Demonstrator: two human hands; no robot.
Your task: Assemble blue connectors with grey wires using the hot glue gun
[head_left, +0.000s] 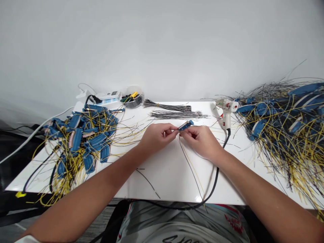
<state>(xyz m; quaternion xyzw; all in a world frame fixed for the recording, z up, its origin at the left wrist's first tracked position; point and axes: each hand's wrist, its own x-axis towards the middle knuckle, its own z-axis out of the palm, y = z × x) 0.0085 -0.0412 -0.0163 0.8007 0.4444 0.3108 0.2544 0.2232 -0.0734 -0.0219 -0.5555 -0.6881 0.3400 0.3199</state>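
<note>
In front of me, above the white table, my right hand (198, 138) grips a small blue plastic part (186, 125) with wires attached. A black wire and a yellow wire (188, 155) hang from it towards the table's front edge. My left hand (160, 135) is closed in a pinch at the left end of the same part. Whether its fingertips hold the part itself or a thin wire there is too small to make out.
Blue parts with yellow and black wires (76, 135) are heaped at left, more (298, 118) at right. Black wire bundles (177, 115) lie at the back. A hot glue gun (226, 113) stands right, its cord (215, 182) crossing the front. A power strip (108, 98) and tub (138, 101) sit back left.
</note>
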